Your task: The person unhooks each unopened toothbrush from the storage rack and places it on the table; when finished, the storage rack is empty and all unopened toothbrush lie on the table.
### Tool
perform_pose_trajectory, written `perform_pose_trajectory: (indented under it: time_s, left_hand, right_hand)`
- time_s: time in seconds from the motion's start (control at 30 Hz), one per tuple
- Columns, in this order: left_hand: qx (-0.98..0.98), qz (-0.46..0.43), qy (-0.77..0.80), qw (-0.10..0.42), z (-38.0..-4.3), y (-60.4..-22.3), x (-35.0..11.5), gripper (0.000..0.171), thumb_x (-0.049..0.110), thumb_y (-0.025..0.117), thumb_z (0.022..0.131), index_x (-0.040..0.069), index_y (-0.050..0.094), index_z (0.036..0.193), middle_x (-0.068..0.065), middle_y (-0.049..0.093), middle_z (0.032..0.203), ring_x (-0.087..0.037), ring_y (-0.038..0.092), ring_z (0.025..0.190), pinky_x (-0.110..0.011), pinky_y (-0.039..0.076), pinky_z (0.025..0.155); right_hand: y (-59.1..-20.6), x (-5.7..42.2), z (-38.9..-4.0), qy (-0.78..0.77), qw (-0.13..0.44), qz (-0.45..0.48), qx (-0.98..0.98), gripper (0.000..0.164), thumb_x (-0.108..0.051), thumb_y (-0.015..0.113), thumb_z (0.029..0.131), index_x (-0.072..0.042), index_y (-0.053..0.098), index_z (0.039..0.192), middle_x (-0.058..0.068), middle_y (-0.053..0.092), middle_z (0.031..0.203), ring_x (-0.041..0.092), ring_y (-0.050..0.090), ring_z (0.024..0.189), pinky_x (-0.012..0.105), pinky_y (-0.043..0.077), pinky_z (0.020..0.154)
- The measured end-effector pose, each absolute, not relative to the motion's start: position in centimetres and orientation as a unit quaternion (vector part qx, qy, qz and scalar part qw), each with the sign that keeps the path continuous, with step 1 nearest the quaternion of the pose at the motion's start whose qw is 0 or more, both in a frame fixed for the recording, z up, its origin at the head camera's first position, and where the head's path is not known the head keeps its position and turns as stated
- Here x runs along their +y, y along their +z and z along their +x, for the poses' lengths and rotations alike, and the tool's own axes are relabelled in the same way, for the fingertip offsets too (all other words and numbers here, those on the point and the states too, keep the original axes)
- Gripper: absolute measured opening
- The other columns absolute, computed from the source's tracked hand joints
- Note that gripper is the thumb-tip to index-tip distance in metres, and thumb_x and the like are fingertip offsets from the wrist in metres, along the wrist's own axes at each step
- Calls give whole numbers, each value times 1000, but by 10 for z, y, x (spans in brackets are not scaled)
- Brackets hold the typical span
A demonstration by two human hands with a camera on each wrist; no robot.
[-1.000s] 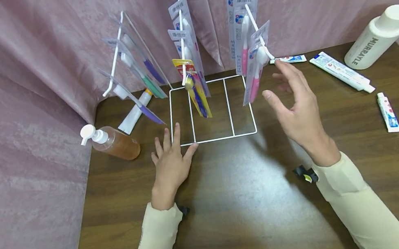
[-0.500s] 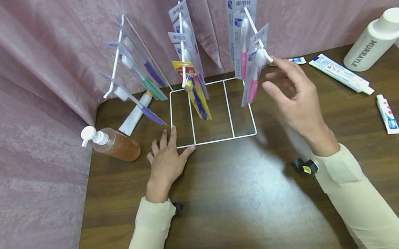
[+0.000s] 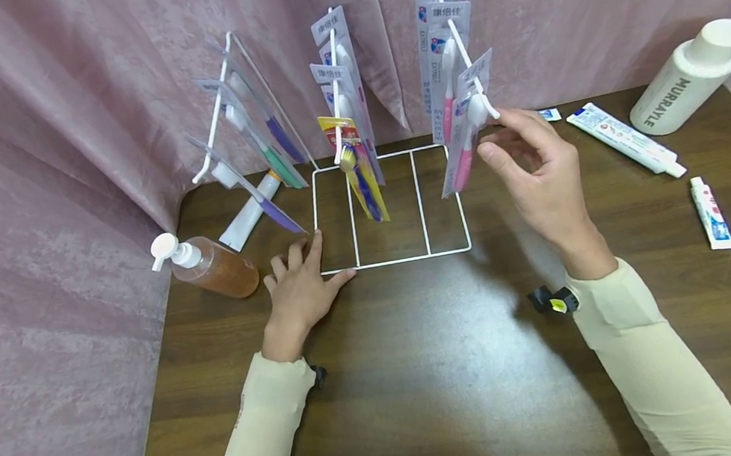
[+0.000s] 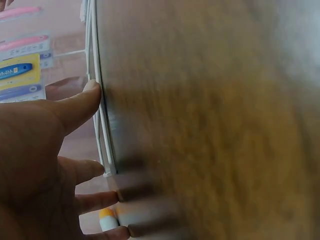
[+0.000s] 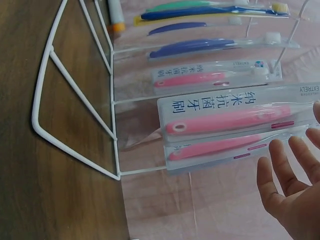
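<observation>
A white wire rack (image 3: pixel 403 260) stands on the table with packaged toothbrushes hanging from three hooks. My left hand (image 3: pixel 298 292) lies spread at the rack's front left corner, thumb and index fingertip right at the base wire. In the left wrist view that thumb (image 4: pixel 82 102) overlaps the wire. Pink toothbrushes (image 3: pixel 464 160) in clear packs hang on the right hook. My right hand (image 3: pixel 538 171) is raised beside that hook, index fingertip at its end and thumb apart, fingers loosely bent. The right wrist view has the pink packs (image 5: pixel 225 117) just beyond the fingers.
A pump bottle (image 3: pixel 217 267) and a toothpaste tube (image 3: pixel 249 215) stand and lie left of the rack. To the right are a large tube (image 3: pixel 626 138), a small tube (image 3: pixel 711 213) and a white bottle (image 3: pixel 681 83). Pink curtain (image 3: pixel 550 4) hangs behind.
My left hand has slid a little left and down, its fingers now at the rack's corner. My right hand has moved slightly closer to the right hook's end.
</observation>
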State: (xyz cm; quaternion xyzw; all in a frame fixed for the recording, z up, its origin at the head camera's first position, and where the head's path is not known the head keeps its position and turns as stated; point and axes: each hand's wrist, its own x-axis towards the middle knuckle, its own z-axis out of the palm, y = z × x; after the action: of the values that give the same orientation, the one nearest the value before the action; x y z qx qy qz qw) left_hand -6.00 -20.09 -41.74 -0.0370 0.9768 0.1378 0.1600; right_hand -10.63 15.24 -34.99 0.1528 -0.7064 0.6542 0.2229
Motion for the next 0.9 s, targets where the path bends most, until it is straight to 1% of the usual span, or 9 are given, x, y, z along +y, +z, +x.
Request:
perform_pose_trajectory:
  time_s: [0.1,0.27,0.43,0.57,0.73,0.8,0.9]
  left_hand:
    - [976,-42,138,164,-62,-417,-201,101,71,65,109,25,19,186,-19,24,187,-59,26,163,-77,33,125]
    - [975,-42,138,167,-66,-418,-202,102,71,65,109,24,19,186,-20,25,186,-58,27,160,-75,34,123]
    - [975,-42,141,166,-66,-418,-203,104,72,67,107,23,19,186,-19,23,187,-56,29,157,-73,35,121]
    - [975,-42,138,167,-66,-416,-203,106,73,67,106,24,19,186,-19,24,187,-55,30,155,-72,35,120]
    - [975,-43,139,168,-66,-417,-203,106,73,68,106,24,19,186,-18,24,187,-55,30,155,-72,35,120]
    - [975,-42,138,167,-66,-418,-203,105,73,68,106,24,19,186,-19,24,187,-55,30,155,-72,35,119]
    - [976,-42,139,165,-66,-417,-203,105,72,68,106,24,19,186,-20,25,186,-55,30,155,-73,35,120]
  right_hand:
    - [-348,151,-107,655,218,147,-708,37,3,77,105,12,73,141,-23,75,122,1,74,110,19,59,102]
    - [-348,151,-110,652,216,140,-713,33,7,77,103,16,74,135,-24,74,115,-1,70,106,17,58,97]
    - [-347,150,-113,656,222,142,-707,29,9,76,103,22,73,129,-26,74,111,-3,69,104,16,59,97]
    - [-346,148,-114,671,225,142,-692,27,11,74,102,24,72,125,-24,75,108,-3,69,102,16,59,96]
    - [-347,145,-114,695,223,143,-668,22,13,74,101,23,76,120,-19,76,106,-1,69,100,15,59,93]
    - [-346,144,-115,705,220,138,-660,18,15,74,100,17,80,117,-17,76,105,0,69,99,15,59,92]
    - [-346,142,-117,713,217,129,-654,18,17,75,98,10,83,112,-16,75,103,0,69,97,14,59,90]
